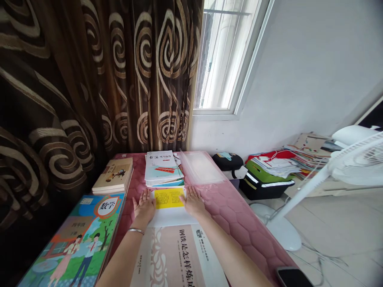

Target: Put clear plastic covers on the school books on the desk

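Note:
A book (167, 249) with a pale pink and cream cover bearing dark Chinese characters lies on the pink quilted table cover (223, 211) in front of me. At its far end a white flap (173, 218) with a yellow printed panel (169, 198) is spread flat. My left hand (144, 207), a silver bangle on its wrist, rests palm down at the flap's left edge. On the right edge lies my right hand (194, 202), also flat with fingers stretched out. Neither hand grips anything. My forearms hide parts of the book's sides.
Left of me are a mathematics textbook pile (80, 239) and a smaller book stack (115, 175). Beyond my hands sit more books (164, 169) and clear plastic sheets (202, 167). A phone-like dark object (293, 277) is near right. A white fan (311, 187) stands beside the table.

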`<act>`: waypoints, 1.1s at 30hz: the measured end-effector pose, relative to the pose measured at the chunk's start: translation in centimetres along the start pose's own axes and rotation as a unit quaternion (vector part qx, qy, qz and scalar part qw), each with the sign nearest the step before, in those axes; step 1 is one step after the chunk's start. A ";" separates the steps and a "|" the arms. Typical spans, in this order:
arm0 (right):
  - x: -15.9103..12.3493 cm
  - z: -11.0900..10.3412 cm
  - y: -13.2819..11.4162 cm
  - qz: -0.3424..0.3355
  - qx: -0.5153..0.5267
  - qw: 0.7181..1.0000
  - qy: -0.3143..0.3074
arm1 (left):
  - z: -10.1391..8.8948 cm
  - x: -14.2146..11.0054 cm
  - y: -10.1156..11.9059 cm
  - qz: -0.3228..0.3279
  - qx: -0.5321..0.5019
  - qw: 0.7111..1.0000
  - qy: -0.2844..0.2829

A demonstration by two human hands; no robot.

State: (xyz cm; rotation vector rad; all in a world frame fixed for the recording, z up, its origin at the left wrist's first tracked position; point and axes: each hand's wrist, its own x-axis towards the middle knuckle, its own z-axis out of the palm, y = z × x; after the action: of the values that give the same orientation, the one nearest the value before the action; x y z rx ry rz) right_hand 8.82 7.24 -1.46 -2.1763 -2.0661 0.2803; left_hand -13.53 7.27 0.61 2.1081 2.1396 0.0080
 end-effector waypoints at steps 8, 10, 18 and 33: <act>-0.2 -0.3 -0.5 0.012 0.004 1.000 -0.005 | 0.0 -1.2 4.0 0.035 0.005 0.999 0.001; -0.5 -0.6 -1.1 0.007 0.010 1.000 0.001 | 0.2 -1.4 5.3 0.089 -0.005 0.996 -0.019; -0.9 -0.1 -6.6 -0.109 0.067 0.992 -0.012 | 0.4 -0.8 5.1 0.184 -0.026 0.981 -0.052; -0.9 -1.5 0.6 0.017 -0.011 1.000 0.001 | -0.6 -0.1 -1.6 0.004 0.010 1.000 -0.002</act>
State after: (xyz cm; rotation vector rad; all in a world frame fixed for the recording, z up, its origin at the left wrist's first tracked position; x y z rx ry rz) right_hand 9.73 6.37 -0.13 -2.2245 -2.0416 0.2601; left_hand -15.20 7.19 1.02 2.1266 2.1377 -0.0161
